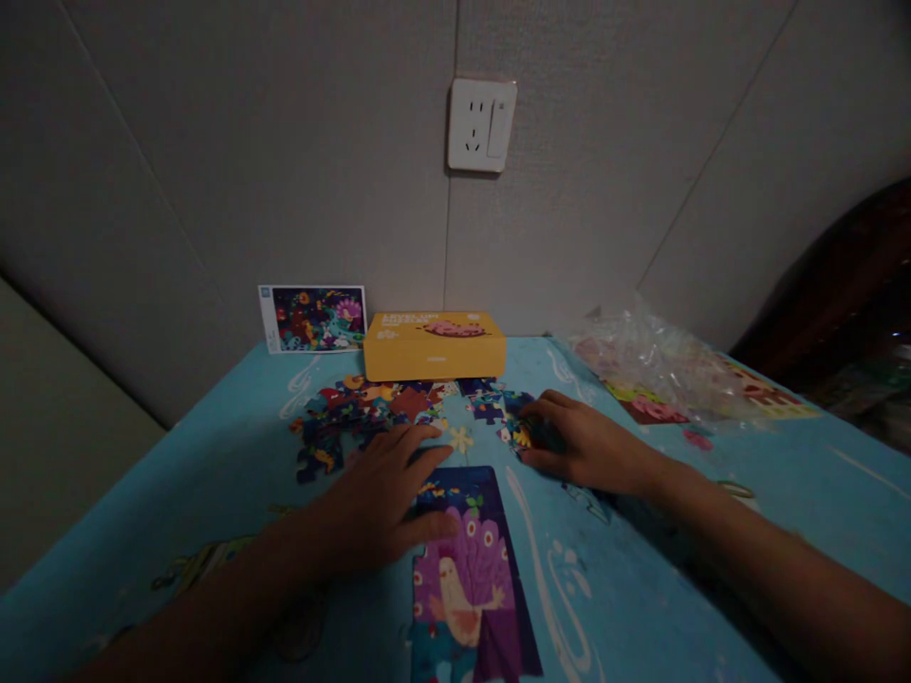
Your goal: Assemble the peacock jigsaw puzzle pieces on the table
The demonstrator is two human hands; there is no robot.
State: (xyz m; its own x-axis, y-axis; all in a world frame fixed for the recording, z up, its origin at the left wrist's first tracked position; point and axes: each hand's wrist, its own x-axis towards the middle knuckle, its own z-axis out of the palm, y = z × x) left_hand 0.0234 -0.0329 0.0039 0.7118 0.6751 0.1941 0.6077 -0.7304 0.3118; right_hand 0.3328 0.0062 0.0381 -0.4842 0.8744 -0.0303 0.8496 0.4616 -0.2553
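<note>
A partly assembled jigsaw puzzle (491,617) lies in front of me, showing a purple many-eyed creature on dark blue. My left hand (384,503) is over its upper left edge, fingers spread, the thumb reaching across the picture; nothing shows in its grasp. To the right, my right hand (580,441) rests at a small group of loose puzzle pieces (491,410), its thumb and curved fingers apart around some of them. Its palm is hidden. A larger heap of loose pieces (342,417) lies beyond my left hand, some overlapping.
A yellow puzzle box (436,362) stands at the back by the wall. Left of it leans a reference picture card (318,320). Clear plastic wrapping (661,356) covers other picture sheets at back right. A blue patterned cloth (604,588) covers the table; a socket (482,125) is above.
</note>
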